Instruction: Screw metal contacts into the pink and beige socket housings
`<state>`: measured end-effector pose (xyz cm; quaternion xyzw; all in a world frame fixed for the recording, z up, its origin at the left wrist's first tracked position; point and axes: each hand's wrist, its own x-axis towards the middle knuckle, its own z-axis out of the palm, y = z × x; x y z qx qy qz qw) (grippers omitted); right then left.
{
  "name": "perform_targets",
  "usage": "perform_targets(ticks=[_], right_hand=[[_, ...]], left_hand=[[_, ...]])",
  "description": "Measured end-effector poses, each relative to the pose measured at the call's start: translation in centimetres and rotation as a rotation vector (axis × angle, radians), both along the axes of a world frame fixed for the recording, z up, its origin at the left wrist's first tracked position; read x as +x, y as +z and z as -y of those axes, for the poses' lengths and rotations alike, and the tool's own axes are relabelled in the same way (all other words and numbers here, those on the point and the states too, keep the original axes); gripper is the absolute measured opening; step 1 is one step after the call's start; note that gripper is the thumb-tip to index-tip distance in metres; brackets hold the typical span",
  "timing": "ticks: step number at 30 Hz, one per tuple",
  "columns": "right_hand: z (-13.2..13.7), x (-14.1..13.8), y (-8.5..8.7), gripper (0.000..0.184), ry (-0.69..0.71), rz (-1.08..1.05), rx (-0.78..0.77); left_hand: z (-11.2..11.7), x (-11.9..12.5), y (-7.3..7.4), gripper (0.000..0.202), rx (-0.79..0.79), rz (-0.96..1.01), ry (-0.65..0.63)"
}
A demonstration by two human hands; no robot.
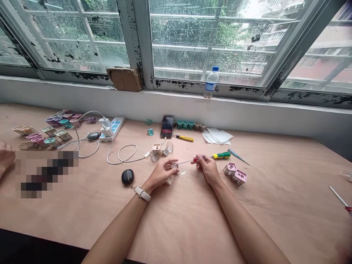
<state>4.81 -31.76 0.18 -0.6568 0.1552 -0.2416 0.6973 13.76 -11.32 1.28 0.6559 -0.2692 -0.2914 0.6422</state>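
Screwdriver (pixel 189 161) tip meets the clear part (pixel 174 165), pinched in the left hand (pixel 161 173); the right hand (pixel 207 169) grips its handle. Probably best held square, with light pressure.

Worktop (pixel 176 220): pale tan plywood, faint grain. Red-handled screwdriver (pixel 195 160) in right fingers (pixel 201 164), silver shaft. Clear part (pixel 174 165) in left fingers (pixel 169 162), colourless. Just right of right fingers: two pink housings (pixel 238 176) with dark slots. Just beyond right fingers: green-yellow screwdriver (pixel 221 155). Left of left fingers: black pebble (pixel 127 176) with a thin pale stripe. Behind left fingers: white wristband (pixel 142 193). Well beyond the fingers: yellow-black tool (pixel 184 138), teal-and-brown row (pixel 189 125), white paper (pixel 218 136). Far left of the fingers: white power strip (pixel 112 128), pastel pile (pixel 52 128) in purple, teal, pink and beige.
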Motion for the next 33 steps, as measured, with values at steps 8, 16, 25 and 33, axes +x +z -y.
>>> perform_targets(ticks=[8,16,25,33], right_hand=[[0.11,0.03,0.07,0.04,-0.012,0.0,0.039],[0.4,0.1,-0.38,0.041,-0.003,0.01,0.051],[0.67,0.04,-0.57,0.038,0.009,0.023,0.103],[0.79,0.17,-0.61,0.039,0.004,0.039,0.149]], left_hand=[[0.05,-0.06,0.0,0.05,-0.005,-0.013,0.031],[0.05,0.0,-0.1,0.045,-0.012,-0.016,0.077],[0.06,0.15,-0.43,0.049,-0.074,-0.094,0.065],[-0.02,0.36,-0.46,0.059,-0.052,-0.064,0.055]])
